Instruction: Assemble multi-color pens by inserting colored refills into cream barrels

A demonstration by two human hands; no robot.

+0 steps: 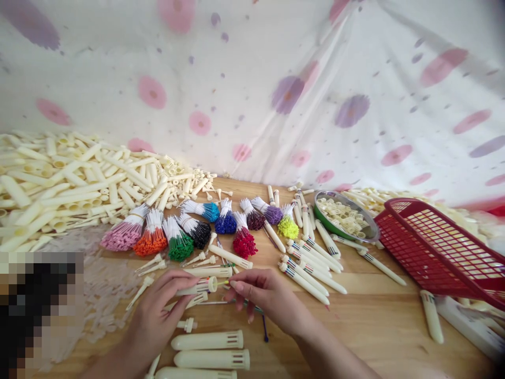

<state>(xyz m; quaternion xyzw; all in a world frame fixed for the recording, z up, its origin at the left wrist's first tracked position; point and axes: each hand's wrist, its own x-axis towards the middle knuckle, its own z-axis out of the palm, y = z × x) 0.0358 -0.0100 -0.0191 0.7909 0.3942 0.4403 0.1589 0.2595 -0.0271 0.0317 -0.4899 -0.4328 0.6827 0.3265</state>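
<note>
My left hand (160, 305) is closed around a cream pen barrel (195, 288), its slotted open end facing right. Between the thumb and finger of my right hand (270, 297) is a thin pen refill with a yellow end (223, 282), pinched right at the mouth of that barrel. More cream barrels (207, 340) lie in a row below my hands. A dark blue-tipped refill (265, 329) rests on the wood under my right hand. Behind my hands stand bundles of white refills with coloured ends, among them red (244, 242), green (178, 242) and orange (150, 239).
A large heap of cream pen parts (59, 184) covers the left. Several pens with coloured sliders (310, 268) lie right of centre. Behind them is a green-sided metal bowl (337, 230) of small parts. At the right leans a red plastic basket (437, 252). A spotted white sheet (244, 79) hangs behind.
</note>
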